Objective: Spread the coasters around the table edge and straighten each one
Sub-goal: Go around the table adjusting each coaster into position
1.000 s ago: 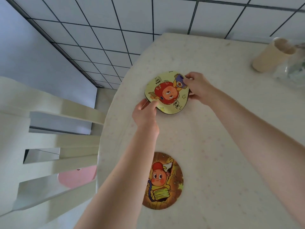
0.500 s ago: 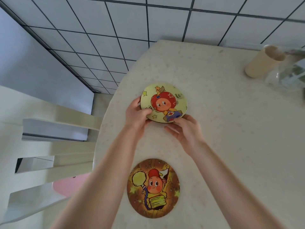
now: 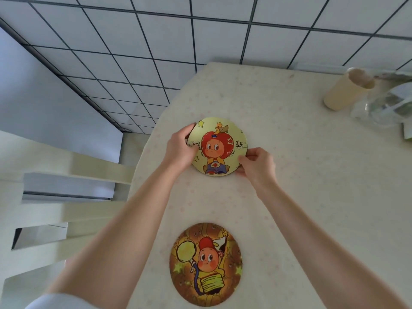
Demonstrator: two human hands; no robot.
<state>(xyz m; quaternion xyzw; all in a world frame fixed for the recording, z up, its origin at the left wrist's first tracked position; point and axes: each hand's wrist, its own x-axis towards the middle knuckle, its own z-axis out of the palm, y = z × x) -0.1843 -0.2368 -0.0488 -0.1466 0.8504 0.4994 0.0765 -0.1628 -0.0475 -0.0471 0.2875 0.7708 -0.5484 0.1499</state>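
A round yellow-green coaster (image 3: 219, 146) with a red-haired cartoon figure lies flat near the left edge of the cream table (image 3: 312, 175), its picture upright towards me. My left hand (image 3: 181, 148) grips its left rim and my right hand (image 3: 256, 165) pinches its lower right rim. A second round coaster (image 3: 206, 264), orange-brown with a red-capped figure, lies closer to me near the same edge, untouched.
A beige cup (image 3: 347, 89) lies on its side at the far right, beside a clear plastic bag (image 3: 388, 105). A cream slatted chair (image 3: 55, 197) stands against the table's left edge. Tiled floor shows beyond the table.
Both hands have turned the yellow-green coaster round on the table until its picture stands upright. My right hand shifted from the top rim to the lower right rim.
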